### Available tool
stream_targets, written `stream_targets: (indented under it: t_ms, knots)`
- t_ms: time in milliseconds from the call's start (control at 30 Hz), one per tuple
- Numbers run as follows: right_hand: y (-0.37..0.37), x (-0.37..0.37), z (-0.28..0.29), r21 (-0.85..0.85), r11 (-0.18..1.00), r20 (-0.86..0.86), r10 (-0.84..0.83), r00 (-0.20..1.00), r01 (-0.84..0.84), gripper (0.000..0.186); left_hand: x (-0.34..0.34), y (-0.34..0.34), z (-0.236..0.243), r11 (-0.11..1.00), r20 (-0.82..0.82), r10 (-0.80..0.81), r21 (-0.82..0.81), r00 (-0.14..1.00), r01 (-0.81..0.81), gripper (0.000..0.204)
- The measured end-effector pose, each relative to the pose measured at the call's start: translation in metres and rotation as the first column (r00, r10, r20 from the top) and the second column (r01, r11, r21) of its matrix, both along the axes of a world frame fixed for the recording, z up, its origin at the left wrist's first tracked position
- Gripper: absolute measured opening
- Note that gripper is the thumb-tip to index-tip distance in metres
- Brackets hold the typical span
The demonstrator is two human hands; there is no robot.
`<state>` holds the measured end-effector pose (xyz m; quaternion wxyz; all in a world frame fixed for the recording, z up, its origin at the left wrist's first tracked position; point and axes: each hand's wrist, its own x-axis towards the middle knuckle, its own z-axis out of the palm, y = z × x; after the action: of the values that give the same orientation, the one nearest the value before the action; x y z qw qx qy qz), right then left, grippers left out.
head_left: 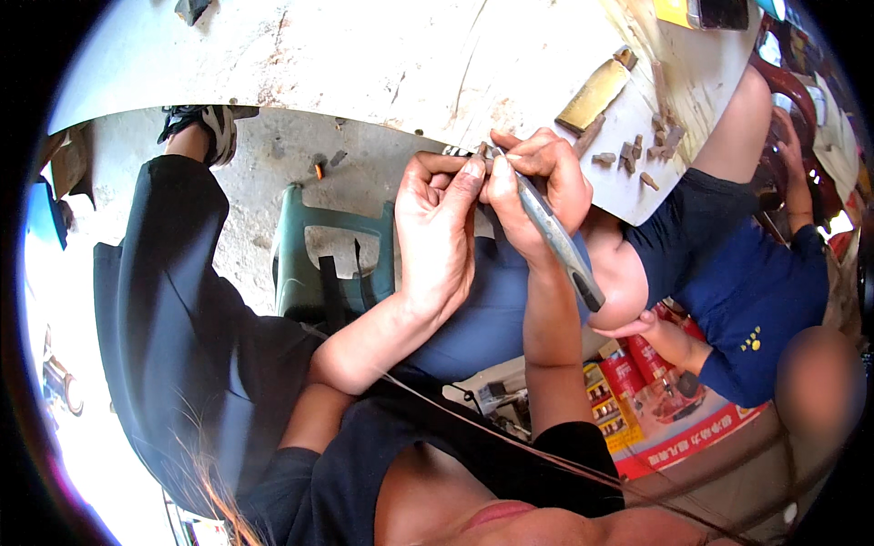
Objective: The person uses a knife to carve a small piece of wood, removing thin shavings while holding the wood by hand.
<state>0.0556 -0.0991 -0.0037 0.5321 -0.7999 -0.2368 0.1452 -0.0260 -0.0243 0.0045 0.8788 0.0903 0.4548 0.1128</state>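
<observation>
Tiny workpiece (482, 148) hidden btw fingertips

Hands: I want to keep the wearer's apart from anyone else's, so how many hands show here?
4. The wearer's left hand and right hand meet at centre around a knife. A nearby person's hand rests lower right; another is at far right, partly hidden.

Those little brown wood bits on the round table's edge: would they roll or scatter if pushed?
The wood bits look blocky and angular, so they would probably slide, not roll. Being small, they are likely light and scatter easily. They lie near the table rim, so a push could drop some off.
</observation>
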Motion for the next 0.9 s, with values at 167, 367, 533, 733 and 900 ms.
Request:
stream_targets:
  t_ms: [167,367,533,733,900]
  knots:
    - [0.0004,-0.0004,0.0057,0.014,1.0,-0.082,0.024,0.996,-0.023,0.018,0.0038,-0.0007,0.0019,0.998,-0.01,0.05,-0.033,0.999,-0.05,0.008]
    - [0.0015,-0.0033,-0.0006,0.037,0.999,-0.02,-0.036,0.999,0.037,0.018,0.0051,-0.002,0.0023,0.999,-0.046,0.031,0.013,0.998,-0.031,0.01]
    - [-0.0007,0.003,0.0024,0.02,0.999,-0.029,0.038,0.999,-0.037,0.018,0.0026,-0.001,0.0008,0.999,-0.023,0.02,0.028,1.0,-0.019,0.009]
    - [0.0006,-0.0029,0.0,0.144,0.986,-0.137,-0.069,0.988,0.089,0.02,0.0066,-0.0018,0.0028,0.998,-0.02,0.037,0.044,0.999,-0.036,0.011]
    - [-0.0005,-0.0029,-0.0035,0.096,0.994,-0.057,-0.049,0.997,0.054,0.021,0.0067,-0.0029,0.0036,0.997,-0.048,0.035,0.075,0.998,-0.032,0.011]
